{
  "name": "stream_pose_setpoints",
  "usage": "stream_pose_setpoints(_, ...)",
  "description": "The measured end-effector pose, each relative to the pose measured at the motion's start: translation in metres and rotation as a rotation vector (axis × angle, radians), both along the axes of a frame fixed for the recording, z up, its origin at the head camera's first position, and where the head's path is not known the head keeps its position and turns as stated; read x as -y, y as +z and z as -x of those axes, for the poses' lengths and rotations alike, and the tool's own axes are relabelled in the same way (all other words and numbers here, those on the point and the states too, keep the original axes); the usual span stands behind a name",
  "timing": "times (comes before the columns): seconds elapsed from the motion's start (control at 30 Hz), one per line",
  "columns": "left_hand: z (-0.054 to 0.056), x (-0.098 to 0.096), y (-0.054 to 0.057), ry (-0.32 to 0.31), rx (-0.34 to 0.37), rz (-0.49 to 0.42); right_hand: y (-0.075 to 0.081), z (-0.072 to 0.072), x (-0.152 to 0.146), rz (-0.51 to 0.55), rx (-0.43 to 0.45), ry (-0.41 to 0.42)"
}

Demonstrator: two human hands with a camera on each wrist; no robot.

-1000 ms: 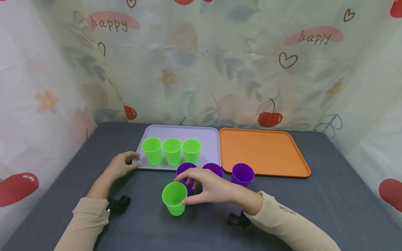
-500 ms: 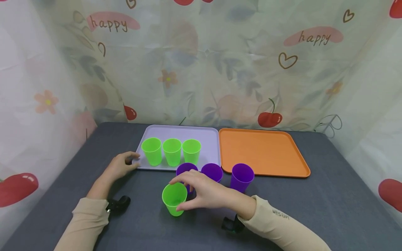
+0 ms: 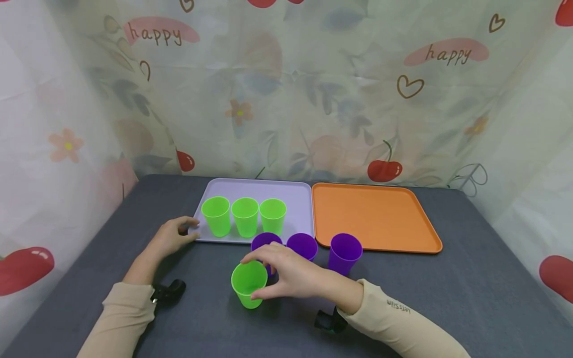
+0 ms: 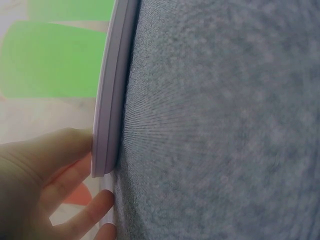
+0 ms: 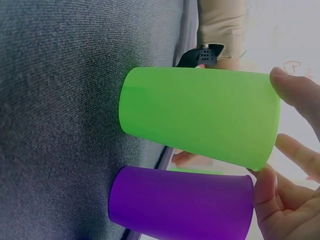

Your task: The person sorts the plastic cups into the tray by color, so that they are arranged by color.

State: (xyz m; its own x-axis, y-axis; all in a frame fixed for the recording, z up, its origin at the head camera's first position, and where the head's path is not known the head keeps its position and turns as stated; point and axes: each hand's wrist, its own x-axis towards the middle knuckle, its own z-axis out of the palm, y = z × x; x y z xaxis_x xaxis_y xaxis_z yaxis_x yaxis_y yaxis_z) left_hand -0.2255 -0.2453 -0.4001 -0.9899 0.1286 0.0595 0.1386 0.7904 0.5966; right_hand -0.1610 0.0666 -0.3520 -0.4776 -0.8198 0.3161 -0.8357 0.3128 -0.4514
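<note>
My right hand holds a bright green cup by its rim, thumb on the near side and fingers on the far side. The cup stands upright on the dark cloth. Just behind it a purple cup is partly hidden by that hand; in the right wrist view this purple cup is beside the green one. My left hand touches the left edge of the lilac tray near its front corner, fingers and thumb apart. On that tray several green cups stand in a row.
Two more purple cups, a middle one and a right one, stand in front of the trays. An orange tray adjoins the lilac one on the right. A patterned curtain hangs behind the table.
My right hand has shifted slightly left and toward me, further over the green cup, then stayed nearly still. The left hand and the cups have not visibly moved.
</note>
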Motion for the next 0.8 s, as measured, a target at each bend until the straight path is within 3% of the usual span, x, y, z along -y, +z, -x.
stream_pose_setpoints(0.4,-0.001,0.000,0.000,0.005,0.010,-0.001,0.004,-0.001,-0.001,0.009,0.039,-0.004)
stream_pose_setpoints(0.8,0.000,0.000,0.000,-0.001,0.002,-0.002,0.019,-0.003,-0.008,0.029,0.094,-0.025)
